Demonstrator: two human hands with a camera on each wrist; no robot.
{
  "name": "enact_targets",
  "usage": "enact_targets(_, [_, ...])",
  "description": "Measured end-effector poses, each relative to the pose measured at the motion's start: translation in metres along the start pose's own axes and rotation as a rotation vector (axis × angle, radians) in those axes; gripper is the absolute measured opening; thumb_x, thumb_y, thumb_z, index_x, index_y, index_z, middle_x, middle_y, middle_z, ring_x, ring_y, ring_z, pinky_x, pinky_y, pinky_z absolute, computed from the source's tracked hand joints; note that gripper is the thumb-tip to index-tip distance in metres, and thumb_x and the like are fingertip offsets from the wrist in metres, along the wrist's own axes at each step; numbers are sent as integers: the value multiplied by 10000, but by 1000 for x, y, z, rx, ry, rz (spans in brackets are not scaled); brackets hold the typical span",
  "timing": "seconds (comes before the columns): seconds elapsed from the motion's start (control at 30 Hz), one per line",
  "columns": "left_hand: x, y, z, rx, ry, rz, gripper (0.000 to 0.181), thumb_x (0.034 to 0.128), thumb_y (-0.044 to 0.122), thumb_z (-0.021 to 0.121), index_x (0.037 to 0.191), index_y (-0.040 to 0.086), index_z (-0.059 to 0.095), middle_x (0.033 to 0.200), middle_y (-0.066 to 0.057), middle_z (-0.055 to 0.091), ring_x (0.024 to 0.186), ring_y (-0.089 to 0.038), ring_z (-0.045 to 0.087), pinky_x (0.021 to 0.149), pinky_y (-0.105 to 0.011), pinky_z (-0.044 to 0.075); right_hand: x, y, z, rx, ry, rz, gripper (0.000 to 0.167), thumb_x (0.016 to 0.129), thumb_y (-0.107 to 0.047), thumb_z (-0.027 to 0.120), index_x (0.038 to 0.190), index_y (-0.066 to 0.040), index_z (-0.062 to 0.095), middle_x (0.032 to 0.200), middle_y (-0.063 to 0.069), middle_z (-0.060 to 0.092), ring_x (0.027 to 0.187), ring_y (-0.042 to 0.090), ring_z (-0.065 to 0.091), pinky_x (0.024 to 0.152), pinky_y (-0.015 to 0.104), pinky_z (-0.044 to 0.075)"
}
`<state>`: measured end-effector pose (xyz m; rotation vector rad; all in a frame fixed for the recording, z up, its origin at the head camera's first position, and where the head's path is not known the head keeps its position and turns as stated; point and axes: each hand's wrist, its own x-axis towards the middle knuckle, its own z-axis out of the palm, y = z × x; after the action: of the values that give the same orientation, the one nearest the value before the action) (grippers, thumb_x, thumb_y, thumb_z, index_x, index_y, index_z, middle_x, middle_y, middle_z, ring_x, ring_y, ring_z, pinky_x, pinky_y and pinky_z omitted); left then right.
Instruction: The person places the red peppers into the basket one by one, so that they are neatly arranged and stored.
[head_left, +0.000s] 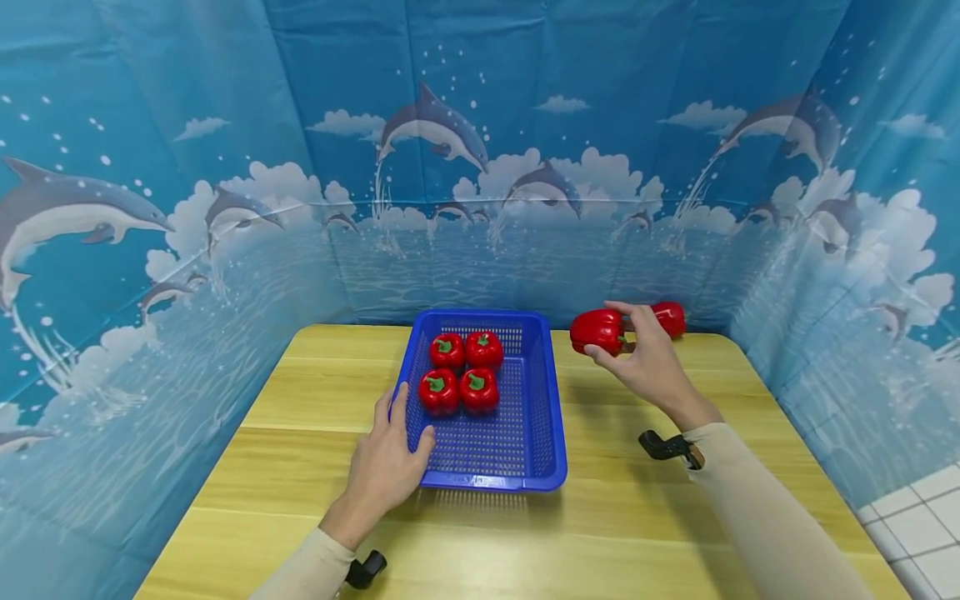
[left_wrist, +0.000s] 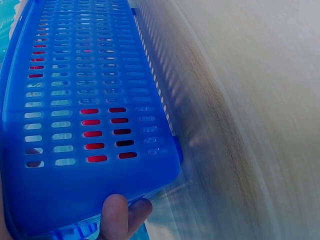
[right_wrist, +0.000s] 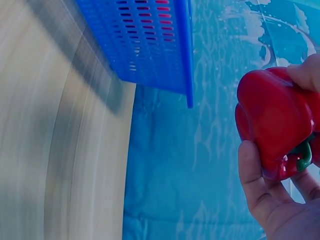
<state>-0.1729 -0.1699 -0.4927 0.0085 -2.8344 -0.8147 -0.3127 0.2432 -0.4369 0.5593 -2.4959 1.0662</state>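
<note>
A blue plastic basket (head_left: 525, 433) holds several red bell peppers (head_left: 478, 390), their green stems facing up. My left hand (head_left: 386, 458) grips the basket's left rim, its thumb on the inner side. Fingertips (left_wrist: 115, 215) show against the basket's outside wall in the left wrist view. To the right of the basket, my right hand (head_left: 652, 367) holds another red bell pepper (head_left: 596, 331) between thumb and fingers, raised over the table. The green stem of this held pepper (right_wrist: 272, 120) points toward the palm. One more red bell pepper (head_left: 670, 319) appears behind the right hand, partly hidden by it.
Everything stands on a yellow wood-grain table (head_left: 300, 442). A blue curtain (head_left: 480, 250) printed with dolphins hangs along the table's back and sides. White tiles (head_left: 911, 517) show at the lower right.
</note>
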Motion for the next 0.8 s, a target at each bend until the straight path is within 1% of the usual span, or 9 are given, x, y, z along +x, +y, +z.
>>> enact_targets(0.03, [0, 0, 0, 6, -5, -5, 889, 1147, 464, 632, 1857, 72, 266, 1865, -272, 335, 570, -244, 538, 512, -352, 447, 1, -1, 1, 0, -3, -6, 805, 1039, -290, 905, 1709, -64, 521, 1533, 232, 602, 1241, 371, 672, 912, 416, 708])
enact_targets(0.13, [0, 2, -2, 27, -18, -15, 890, 1147, 451, 641, 1856, 68, 264, 1870, -265, 332, 611, -238, 562, 535, -338, 457, 2, -7, 3, 4, -18, -17, 799, 1043, -305, 902, 1711, -76, 528, 1522, 223, 611, 1237, 364, 676, 892, 233, 645])
enact_targets(0.2, [0, 2, -2, 30, -18, -12, 893, 1147, 454, 643, 1857, 69, 263, 1871, -263, 334, 619, -238, 566, 539, -337, 457, 2, -11, 4, 4, -31, -16, 798, 1048, -324, 898, 1716, -91, 530, 1526, 213, 617, 1246, 361, 682, 883, 158, 586])
enact_targets(0.27, [1, 2, -1, 34, -18, -15, 902, 1142, 462, 641, 1858, 70, 258, 1871, -259, 332, 604, -229, 560, 532, -334, 454, 2, -15, 6, 11, -45, -14, 793, 1054, -339, 893, 1719, -103, 531, 1533, 203, 623, 1274, 367, 689, 905, 213, 617])
enact_targets(0.4, [1, 1, 1, 26, -10, -16, 908, 1132, 456, 653, 1856, 66, 266, 1871, -259, 334, 569, -234, 546, 517, -337, 453, 3, -24, 10, 37, -78, -14, 788, 1066, -362, 879, 1729, -128, 524, 1564, 178, 639, 1343, 383, 697, 951, 388, 673])
enact_targets(0.43, [1, 1, 1, 32, -8, -17, 908, 1130, 455, 654, 1854, 64, 269, 1869, -259, 336, 587, -233, 555, 529, -333, 459, 3, -26, 11, 44, -85, -17, 787, 1066, -363, 879, 1729, -134, 522, 1578, 175, 641, 1357, 388, 699, 958, 398, 675])
enact_targets(0.53, [0, 1, 2, 32, 0, -11, 901, 1131, 449, 658, 1850, 59, 282, 1863, -264, 347, 613, -253, 586, 540, -344, 481, 3, -33, 14, 75, -109, -27, 783, 1060, -360, 887, 1725, -157, 527, 1619, 161, 648, 1391, 396, 706, 965, 354, 667])
enact_targets(0.6, [1, 1, 2, 37, 2, -5, 896, 1135, 450, 656, 1850, 61, 282, 1860, -264, 353, 638, -257, 600, 553, -346, 488, 4, -37, 16, 96, -120, -38, 768, 1055, -352, 895, 1715, -176, 543, 1621, 149, 662, 1381, 385, 718, 964, 351, 677])
enact_targets(0.8, [1, 0, 1, 50, 7, 1, 881, 1143, 450, 647, 1849, 61, 290, 1854, -265, 369, 706, -290, 640, 601, -384, 534, 4, -48, 22, 129, -159, -77, 696, 1057, -338, 896, 1676, -213, 604, 1567, 108, 696, 1298, 310, 744, 981, 477, 716])
